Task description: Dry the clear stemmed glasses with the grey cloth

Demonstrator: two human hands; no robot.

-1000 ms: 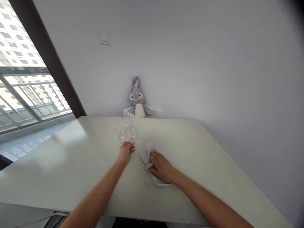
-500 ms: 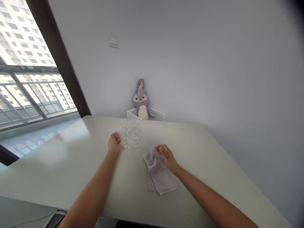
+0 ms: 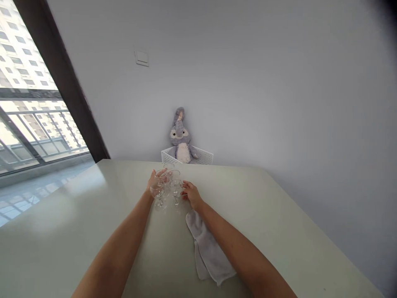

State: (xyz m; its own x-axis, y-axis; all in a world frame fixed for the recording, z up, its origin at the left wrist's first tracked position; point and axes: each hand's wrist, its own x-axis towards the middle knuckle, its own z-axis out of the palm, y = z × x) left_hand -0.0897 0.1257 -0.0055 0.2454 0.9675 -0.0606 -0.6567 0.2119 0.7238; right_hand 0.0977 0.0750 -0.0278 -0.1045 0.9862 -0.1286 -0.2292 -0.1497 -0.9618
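Several clear stemmed glasses stand upright in a tight cluster, among them a front right glass (image 3: 176, 185) and a front left glass (image 3: 157, 192). My left hand (image 3: 152, 182) reaches along the cluster's left side, fingers stretched out behind the glasses and partly seen through them. From the right, my right hand (image 3: 191, 195) comes up to the front right glass, fingers apart and at its bowl; whether they touch it I cannot tell. Under my right forearm lies a folded grey cloth (image 3: 206, 248), partly covered by the arm.
The glasses and cloth are on a pale table (image 3: 273, 223). Beyond its far edge, a grey plush toy (image 3: 182, 151) sits in a white perforated basket (image 3: 203, 156) against the wall. A window with a dark frame (image 3: 71, 91) is at the left.
My right hand has moved from above the cloth, forward and left to the glasses. My left hand has reached farther forward around their left side. The camera view has shifted slightly.
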